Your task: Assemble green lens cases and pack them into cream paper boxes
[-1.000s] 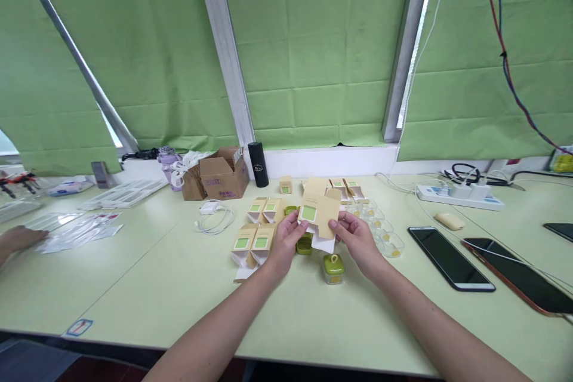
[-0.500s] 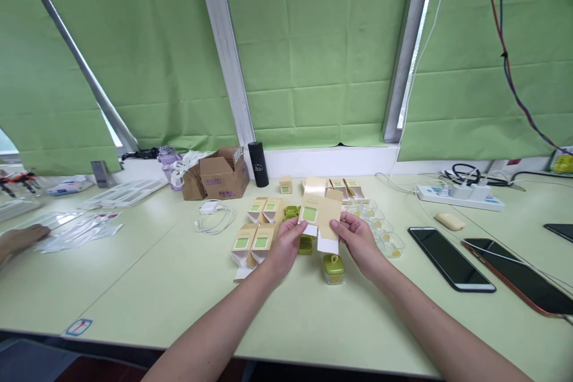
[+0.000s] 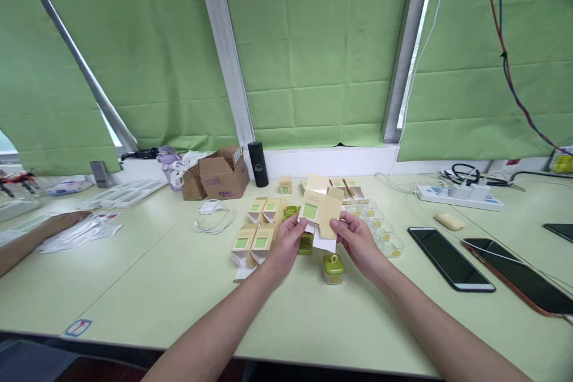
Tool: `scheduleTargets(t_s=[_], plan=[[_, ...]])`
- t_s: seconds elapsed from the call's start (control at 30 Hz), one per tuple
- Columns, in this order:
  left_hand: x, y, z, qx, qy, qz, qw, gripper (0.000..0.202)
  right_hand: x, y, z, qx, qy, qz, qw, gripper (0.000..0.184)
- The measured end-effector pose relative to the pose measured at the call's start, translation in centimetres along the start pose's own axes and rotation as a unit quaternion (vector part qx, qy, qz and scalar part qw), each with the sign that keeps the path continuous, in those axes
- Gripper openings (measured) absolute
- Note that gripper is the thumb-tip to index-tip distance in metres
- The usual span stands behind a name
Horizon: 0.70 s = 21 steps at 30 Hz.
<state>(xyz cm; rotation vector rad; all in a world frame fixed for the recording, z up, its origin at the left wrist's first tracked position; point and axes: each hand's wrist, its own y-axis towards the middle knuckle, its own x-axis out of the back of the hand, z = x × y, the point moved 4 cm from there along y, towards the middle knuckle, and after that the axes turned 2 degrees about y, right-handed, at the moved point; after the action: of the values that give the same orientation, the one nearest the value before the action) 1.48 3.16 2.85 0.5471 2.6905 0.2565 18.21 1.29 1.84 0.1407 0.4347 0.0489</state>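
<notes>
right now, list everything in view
held carton: 1, tan, centre
other cartons: several, tan, centre
lidded container: 1, green, front
green pieces: several, green, centre
clear containers: several, transparent, right
screens: 3, black, right
power strip: 1, white, right
charger: 1, white, left
cardboard box: 1, brown, rear
black bottle: 1, black, rear
trays: several, white, left
packets: several, white, left
blinds: several, green, back
table: 1, pale, below
co-worker's hand: 1, bare, left
left hand, right hand: 2, bare, centre

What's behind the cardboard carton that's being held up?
Around the held carton, you can see green lids to its left, small cartons farther back and clear containers to its right. Whatever lies directly behind it is covered, so I can't tell.
</notes>
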Motion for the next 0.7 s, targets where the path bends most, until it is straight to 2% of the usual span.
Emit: scheduleTargets(t_s=[0.27,0.37,0.43,0.5,0.6,0.7], plan=[[0.8,0.1,-0.5,-0.082,0.103,-0.039,0.991,0.042,-0.2,0.0,0.3,0.036,-0.035,-0.010,0.999,0.053],[1.0,-0.4,-1.2,-0.160,0.213,-0.050,0.963,0.037,-0.1,0.2,0.4,0.050,-0.046,-0.027,0.997,0.051],[0.7,-1.0,-1.9,-0.235,0.311,-0.044,0.920,0.029,0.2,0.4,0.3,0.062,-0.055,-0.052,0.995,0.048],[0.1,-1.7,-2.4,-0.307,0.402,-0.028,0.862,0.024,0.6,0.5,0.1,0.069,-0.059,-0.076,0.993,0.046],[-0.9,-2.6,-2.9,-0.396,0.498,-0.018,0.772,0.033,1.2,0.4,-0.2,0.070,-0.027,-0.094,0.993,0.042],[-1.3,-3.1,-3.0,-0.445,0.546,-0.024,0.709,0.045,1.2,0.2,-0.2,0.087,-0.005,-0.069,0.994,0.035]])
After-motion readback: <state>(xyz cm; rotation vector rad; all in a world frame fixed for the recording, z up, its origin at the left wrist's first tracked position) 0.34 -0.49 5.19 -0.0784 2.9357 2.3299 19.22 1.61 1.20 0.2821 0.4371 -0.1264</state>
